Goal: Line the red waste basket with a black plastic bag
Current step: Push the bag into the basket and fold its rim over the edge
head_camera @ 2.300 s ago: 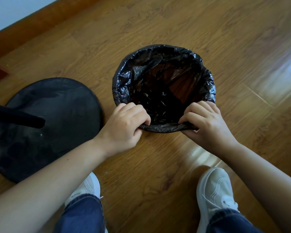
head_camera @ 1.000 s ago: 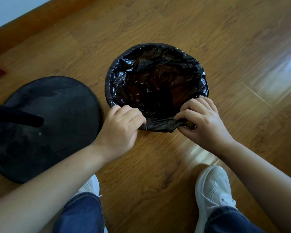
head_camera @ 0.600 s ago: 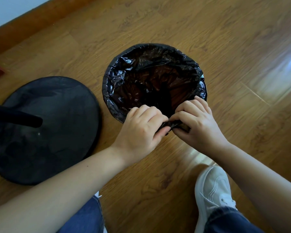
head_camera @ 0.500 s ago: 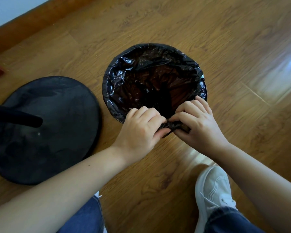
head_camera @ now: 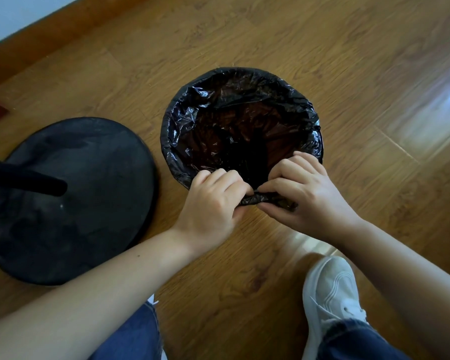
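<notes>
A black plastic bag (head_camera: 192, 120) lines the round waste basket on the wooden floor, folded over the whole rim so the basket's red shows only faintly through the thin film inside (head_camera: 244, 120). At the near rim, my left hand (head_camera: 213, 203) and my right hand (head_camera: 304, 193) sit close together, both pinching a bunched, twisted strip of the bag's edge (head_camera: 268, 198) between fingers and thumbs. The basket's outer wall is hidden.
A round black stand base (head_camera: 70, 198) with a black pole (head_camera: 24, 179) lies just left of the basket. My white shoe (head_camera: 330, 289) and jeans are near the bottom. A wooden skirting board (head_camera: 63, 29) and pale wall run along the far left.
My left hand slid right along the near rim toward my right hand, gathering the bag's slack edge into a tight bunch between them. The basket shifted slightly left.
</notes>
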`<state>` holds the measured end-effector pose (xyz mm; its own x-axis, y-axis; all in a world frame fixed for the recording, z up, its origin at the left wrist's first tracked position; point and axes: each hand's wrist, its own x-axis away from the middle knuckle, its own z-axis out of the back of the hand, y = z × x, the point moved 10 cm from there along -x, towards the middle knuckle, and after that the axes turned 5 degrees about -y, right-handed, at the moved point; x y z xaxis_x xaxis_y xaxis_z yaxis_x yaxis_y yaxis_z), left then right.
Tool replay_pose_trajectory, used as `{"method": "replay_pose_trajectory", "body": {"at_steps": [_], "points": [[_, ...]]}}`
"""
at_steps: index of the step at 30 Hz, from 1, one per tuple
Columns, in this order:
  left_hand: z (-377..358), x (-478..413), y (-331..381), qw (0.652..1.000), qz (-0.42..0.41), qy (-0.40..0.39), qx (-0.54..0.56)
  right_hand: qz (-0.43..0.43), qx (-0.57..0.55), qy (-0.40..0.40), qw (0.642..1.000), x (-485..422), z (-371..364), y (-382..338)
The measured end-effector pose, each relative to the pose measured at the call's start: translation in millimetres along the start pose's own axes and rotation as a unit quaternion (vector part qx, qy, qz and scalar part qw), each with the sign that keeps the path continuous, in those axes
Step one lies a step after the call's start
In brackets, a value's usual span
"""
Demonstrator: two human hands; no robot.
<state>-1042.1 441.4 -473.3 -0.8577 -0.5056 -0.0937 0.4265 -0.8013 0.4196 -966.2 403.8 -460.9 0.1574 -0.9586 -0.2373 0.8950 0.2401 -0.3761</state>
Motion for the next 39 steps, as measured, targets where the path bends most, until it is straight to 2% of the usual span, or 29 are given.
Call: {"method": "replay_pose_trajectory", "body": {"at_steps": [4,10,20,25,29,33,39], "points": [[5.6,3.2,-2.2,0.999,0.002,0.031,-0.009,0.017,0.037,0.002,0.999,-4.1,-6.1,-7.1],[17.4,6.4,-12.8,0.997,0.02,0.07,-0.01,-0.029,0.026,0.042,0.998,-2.2,2.5,10.3],[16.6,6.5,-29.6,0.999,0.021,0.028,0.01,-0.036,0.035,0.07,0.996,1.9,9.4,17.5],[15.9,6.1,-20.3,1.0,0.001,0.019,-0.022,-0.046,0.031,0.066,0.996,1.2,5.3,15.0],[12.2,-0.1,-3.9,1.0,-0.014,0.0,-0.008,-0.046,0.029,0.066,0.996,-2.2,2.4,8.9],[3.7,-4.1,4.7,1.0,-0.016,-0.023,0.001,-0.042,0.032,0.054,0.997,-4.0,-2.4,3.1],[2.0,-1.1,-1.2,1.0,-0.009,-0.011,0.003,-0.032,0.031,0.026,0.999,8.3,-1.4,3.4]]}}
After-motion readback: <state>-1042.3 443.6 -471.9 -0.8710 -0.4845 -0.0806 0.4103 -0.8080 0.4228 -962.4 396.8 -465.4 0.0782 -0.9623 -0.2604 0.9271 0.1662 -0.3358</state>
